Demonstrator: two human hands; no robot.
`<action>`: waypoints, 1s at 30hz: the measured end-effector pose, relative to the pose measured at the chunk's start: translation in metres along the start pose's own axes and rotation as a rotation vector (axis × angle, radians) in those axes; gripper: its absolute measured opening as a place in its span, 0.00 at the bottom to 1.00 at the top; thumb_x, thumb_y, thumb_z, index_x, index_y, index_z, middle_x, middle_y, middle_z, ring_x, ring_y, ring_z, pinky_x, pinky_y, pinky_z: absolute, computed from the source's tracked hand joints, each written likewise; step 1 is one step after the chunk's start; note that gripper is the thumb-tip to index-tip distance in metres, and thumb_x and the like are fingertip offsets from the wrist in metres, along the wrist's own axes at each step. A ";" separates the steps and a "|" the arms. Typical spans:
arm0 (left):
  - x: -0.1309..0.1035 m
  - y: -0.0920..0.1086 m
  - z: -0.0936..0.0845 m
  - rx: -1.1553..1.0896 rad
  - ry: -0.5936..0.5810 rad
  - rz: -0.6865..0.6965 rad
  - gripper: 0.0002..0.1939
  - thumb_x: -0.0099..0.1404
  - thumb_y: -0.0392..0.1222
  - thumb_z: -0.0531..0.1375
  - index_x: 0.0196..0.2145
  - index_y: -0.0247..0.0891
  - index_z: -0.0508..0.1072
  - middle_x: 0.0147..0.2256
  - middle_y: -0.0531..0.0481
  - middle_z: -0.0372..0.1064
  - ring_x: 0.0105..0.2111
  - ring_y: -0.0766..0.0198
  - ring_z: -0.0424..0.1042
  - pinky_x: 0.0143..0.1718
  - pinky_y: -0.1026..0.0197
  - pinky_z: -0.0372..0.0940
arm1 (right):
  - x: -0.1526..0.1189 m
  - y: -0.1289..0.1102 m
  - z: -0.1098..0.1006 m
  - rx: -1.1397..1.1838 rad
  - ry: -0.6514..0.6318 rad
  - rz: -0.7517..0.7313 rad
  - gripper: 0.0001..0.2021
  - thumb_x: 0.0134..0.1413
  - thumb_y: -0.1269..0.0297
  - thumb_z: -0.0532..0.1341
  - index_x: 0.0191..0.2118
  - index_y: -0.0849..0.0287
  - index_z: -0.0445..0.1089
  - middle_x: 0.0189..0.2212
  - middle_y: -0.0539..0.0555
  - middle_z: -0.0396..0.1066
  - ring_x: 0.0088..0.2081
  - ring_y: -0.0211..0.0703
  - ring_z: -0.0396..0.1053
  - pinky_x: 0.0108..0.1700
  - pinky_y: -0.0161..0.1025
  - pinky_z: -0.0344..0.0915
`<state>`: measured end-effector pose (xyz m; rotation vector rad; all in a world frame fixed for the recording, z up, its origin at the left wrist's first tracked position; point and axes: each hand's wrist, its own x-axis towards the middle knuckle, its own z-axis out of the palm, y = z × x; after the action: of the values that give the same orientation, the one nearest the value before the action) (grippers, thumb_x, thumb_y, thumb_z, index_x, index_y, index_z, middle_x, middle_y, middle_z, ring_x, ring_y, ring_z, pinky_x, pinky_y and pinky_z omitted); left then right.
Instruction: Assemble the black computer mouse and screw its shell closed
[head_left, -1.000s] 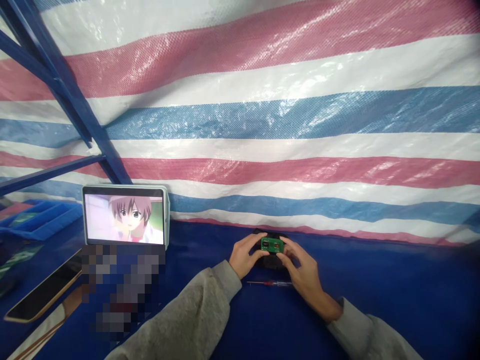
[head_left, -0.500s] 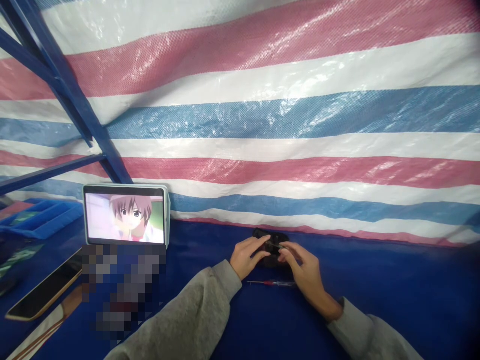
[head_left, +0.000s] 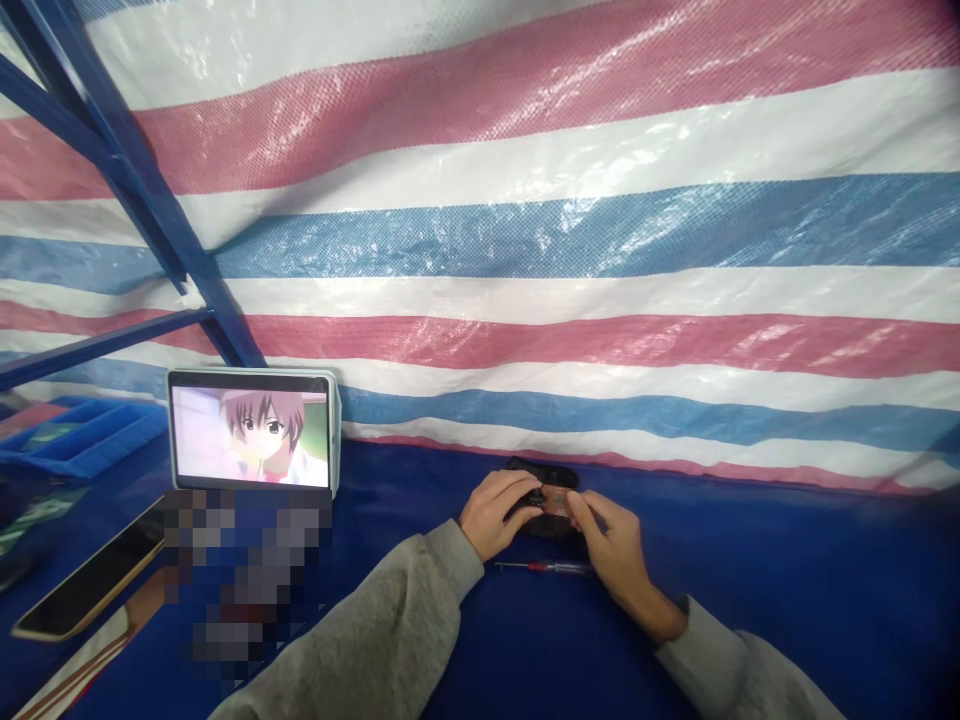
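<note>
My left hand pinches a small dark part between thumb and fingers. Opposite it, my right hand has thumb and forefinger closed on the right edge of a small flat brownish piece, too small to name. The two pieces meet or nearly meet; whether they are joined I cannot tell. Under and behind the fingers lies a black object, mostly covered by the hands. Just in front of my hands, a thin screwdriver with a red and clear handle lies flat, its right end close to my right hand.
A tablet in a pale case stands at the left, playing a cartoon. Left of it sits a blue compartment tray and a phone on the blue table surface. Striped sheeting hangs behind, beside blue metal bars.
The piece in my fingers has been tilted, so its flat brownish face now shows instead of a thin dark edge. My hands have stayed in nearly the same place.
</note>
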<state>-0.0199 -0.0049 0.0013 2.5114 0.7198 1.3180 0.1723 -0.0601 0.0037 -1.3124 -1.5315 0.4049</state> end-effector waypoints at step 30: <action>-0.003 0.002 -0.003 0.199 -0.185 0.005 0.11 0.65 0.42 0.55 0.41 0.34 0.71 0.34 0.44 0.74 0.35 0.57 0.73 0.37 0.54 0.64 | 0.001 0.001 -0.003 -0.022 0.009 -0.033 0.15 0.63 0.59 0.52 0.30 0.57 0.71 0.24 0.48 0.66 0.27 0.37 0.64 0.32 0.35 0.59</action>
<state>-0.0228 -0.0082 0.0017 2.7458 0.8392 1.0431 0.1752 -0.0595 0.0046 -1.3026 -1.5521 0.3609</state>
